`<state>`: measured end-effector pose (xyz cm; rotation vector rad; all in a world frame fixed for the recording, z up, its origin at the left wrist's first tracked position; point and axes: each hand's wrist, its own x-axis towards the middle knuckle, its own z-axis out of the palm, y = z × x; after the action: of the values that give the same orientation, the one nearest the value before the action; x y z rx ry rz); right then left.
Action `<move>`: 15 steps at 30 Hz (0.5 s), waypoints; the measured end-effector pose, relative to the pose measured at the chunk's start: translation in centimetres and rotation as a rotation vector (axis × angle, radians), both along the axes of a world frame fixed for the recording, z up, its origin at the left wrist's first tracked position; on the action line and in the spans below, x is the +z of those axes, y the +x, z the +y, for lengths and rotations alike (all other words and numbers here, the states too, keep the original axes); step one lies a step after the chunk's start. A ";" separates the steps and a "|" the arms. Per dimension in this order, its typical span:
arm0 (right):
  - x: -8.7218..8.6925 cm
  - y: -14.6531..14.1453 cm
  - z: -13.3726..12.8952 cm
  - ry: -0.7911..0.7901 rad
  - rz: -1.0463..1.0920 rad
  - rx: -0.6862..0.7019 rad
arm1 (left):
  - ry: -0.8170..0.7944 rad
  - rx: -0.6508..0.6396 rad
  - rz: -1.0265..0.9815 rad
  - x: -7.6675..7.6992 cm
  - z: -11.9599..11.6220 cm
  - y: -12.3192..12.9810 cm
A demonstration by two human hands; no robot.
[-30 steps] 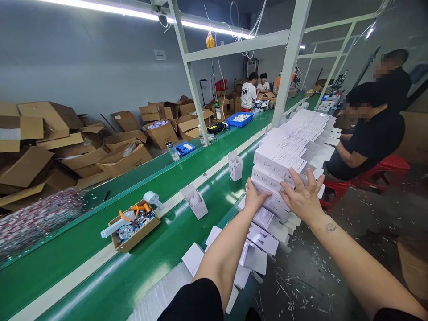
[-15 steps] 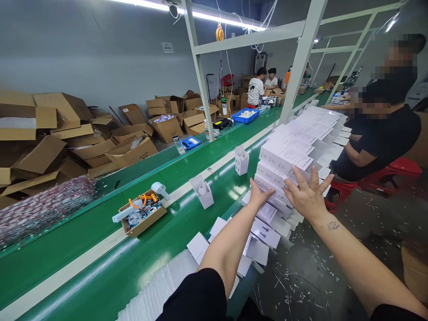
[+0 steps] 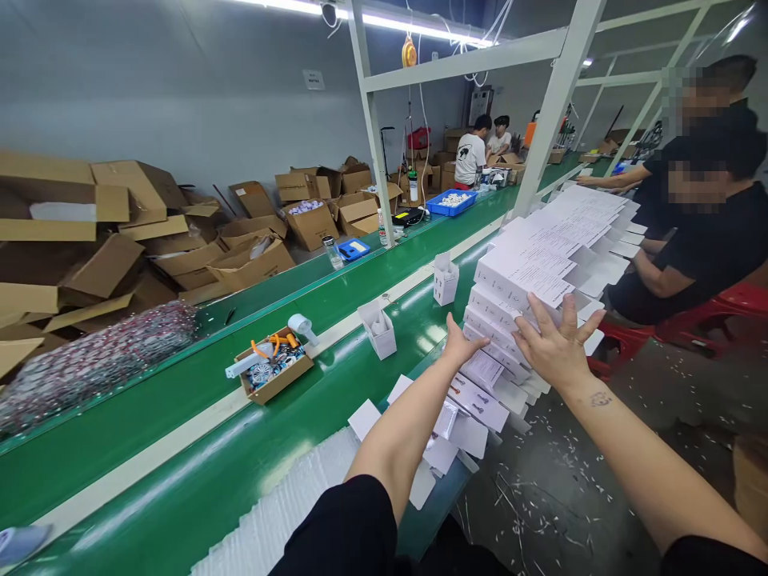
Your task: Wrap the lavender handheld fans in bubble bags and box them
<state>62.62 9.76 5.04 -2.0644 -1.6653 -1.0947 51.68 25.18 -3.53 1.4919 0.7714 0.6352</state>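
A tall stepped stack of white printed cartons stands along the near edge of the green belt. My left hand rests against the stack's left side, thumb pointing right and index finger stretched up; its other fingers are mostly hidden. On the stack's near end lies my right hand, palm toward the cartons, fingers spread wide. Neither hand is wrapped around a single carton. Below them, more white cartons with open flaps lie partly behind my left forearm.
Two open white boxes, a nearer one and a farther one, stand on the green belt. A cardboard tray holds small parts and orange-handled tools. Translucent white sheets lie nearer. Co-workers sit at the right.
The camera view has turned slightly left, so the scene sits further right. A greyish rounded item has come into view at the lower left. Both hands stay against the stack.
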 end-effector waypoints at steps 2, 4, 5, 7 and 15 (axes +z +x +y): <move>-0.2 0.0 0.0 -0.001 0.001 0.004 | 0.003 0.007 0.062 0.7 0.5 -1.7; -0.3 0.0 0.0 0.000 -0.004 0.008 | 0.002 0.037 0.105 1.4 1.2 -3.6; -0.2 -0.1 0.1 0.004 -0.015 0.006 | -0.001 0.056 0.117 1.7 1.5 -4.6; 0.2 -0.4 -0.1 0.029 -0.047 0.002 | -0.013 0.102 0.139 2.2 2.1 -6.5; -2.6 -7.4 -3.5 -0.066 0.291 0.325 | 0.285 -0.047 0.388 0.9 -0.3 -15.7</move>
<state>55.27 6.28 2.42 -1.7986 -1.8180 -0.6126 36.00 24.85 -2.58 1.9229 0.9660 0.4353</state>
